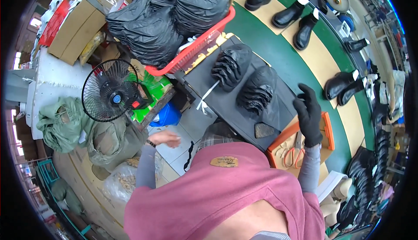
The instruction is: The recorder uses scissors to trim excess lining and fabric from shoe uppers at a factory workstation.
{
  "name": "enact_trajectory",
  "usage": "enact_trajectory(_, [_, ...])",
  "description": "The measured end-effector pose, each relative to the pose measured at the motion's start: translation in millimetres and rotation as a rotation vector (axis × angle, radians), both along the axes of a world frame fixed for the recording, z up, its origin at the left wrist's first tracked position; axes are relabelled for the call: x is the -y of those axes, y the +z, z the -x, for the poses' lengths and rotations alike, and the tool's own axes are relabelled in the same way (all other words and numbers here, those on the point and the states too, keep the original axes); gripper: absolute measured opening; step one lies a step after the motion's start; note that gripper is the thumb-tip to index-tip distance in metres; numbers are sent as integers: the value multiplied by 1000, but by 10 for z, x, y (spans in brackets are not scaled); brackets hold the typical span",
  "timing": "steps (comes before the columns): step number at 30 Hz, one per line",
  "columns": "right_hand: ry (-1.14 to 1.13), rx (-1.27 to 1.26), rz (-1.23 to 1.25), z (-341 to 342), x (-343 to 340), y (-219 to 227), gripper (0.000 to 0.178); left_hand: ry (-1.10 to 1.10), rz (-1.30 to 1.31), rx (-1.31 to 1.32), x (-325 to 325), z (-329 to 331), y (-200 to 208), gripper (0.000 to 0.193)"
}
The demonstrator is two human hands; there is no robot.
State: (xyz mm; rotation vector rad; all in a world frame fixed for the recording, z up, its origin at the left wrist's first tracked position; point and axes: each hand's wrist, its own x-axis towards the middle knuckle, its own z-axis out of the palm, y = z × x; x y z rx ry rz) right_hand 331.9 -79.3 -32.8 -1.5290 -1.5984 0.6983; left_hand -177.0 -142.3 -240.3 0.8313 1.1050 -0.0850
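My left hand [165,138], bare with a dark band at the wrist, hangs in the air left of my body. Its fingers stretch out and hold nothing. A black glove covers my right hand [309,116], raised over the right edge of the dark work board [209,66]. Those fingers are loosely bent and apart, with nothing visible between them. Two stacks of thin black shoe pieces [232,67] [257,90] lie on the board, along with a small dark grey block [263,130]. Below my right hand, an orange-rimmed box [327,129] holds orange-handled scissors [294,153].
A red basket [191,55] behind the board carries black bags [154,26]. At left stand a fan [114,97] and green sacks [61,120]. Black boots [287,14] stand on the green conveyor [265,35] curving along the right. A white tie [207,96] hangs off the board.
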Motion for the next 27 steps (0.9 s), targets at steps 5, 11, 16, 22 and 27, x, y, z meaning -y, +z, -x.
enact_trajectory(5, [234, 218, -124, 458, -289, 10, 67, 45, -1020, 199, -976, -1301, 1914, 26])
enact_trajectory(11, [350, 448, -177, 903, -227, -161, 86, 9, -1943, -10, -1806, -2064, 1921, 52])
enact_trajectory(16, [307, 596, -277, 939, -190, -339, 62, -94, -1970, -163, -1761, -2079, 1465, 32])
enact_trajectory(22, [356, 540, -273, 951, -242, -268, 58, -86, -1987, -165, -1699, -2106, 1434, 33])
enact_trajectory(27, [393, 450, -212, 834, -156, -40, 77, 101, -2222, -184, -2017, -1885, 2090, 39])
